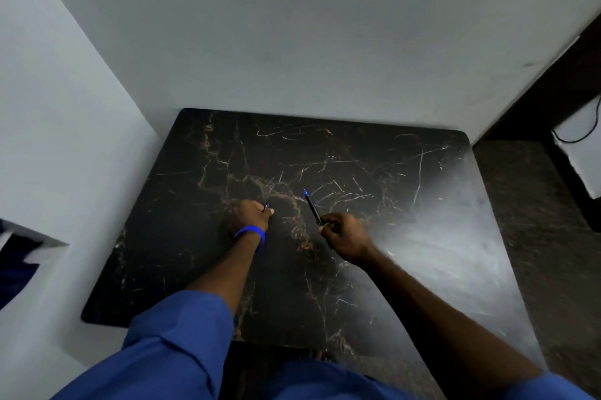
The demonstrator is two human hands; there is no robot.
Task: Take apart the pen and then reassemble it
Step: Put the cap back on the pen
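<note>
From the head view, a dark worktop [374, 172] with rounded corners fills the middle of the scene, its black marble-look surface run through with orange-brown veins and crossed by many pale scratches. A broad glare whitens its right side. It is pushed into a corner of pale grey walls [292, 42]; the back wall carries a small dark mark high up. To the right lies a dark mottled floor [527, 220], and beyond it a dark piece of furniture with a white panel and a thin black cable [582, 133].

The right hand [346, 237] is held over the worktop, its fingers pressed around the lower end of a black pen body [313, 208], whose blue tip points up and away (towards the back wall). The left hand [250, 216], well apart from the right, is curled into a loose fist with the fingers closed on a small blue pen part [267, 206], only its end showing. A blue wristband [252, 233] circles the left wrist, and blue sleeves [169, 351] frame the bottom edge.
</note>
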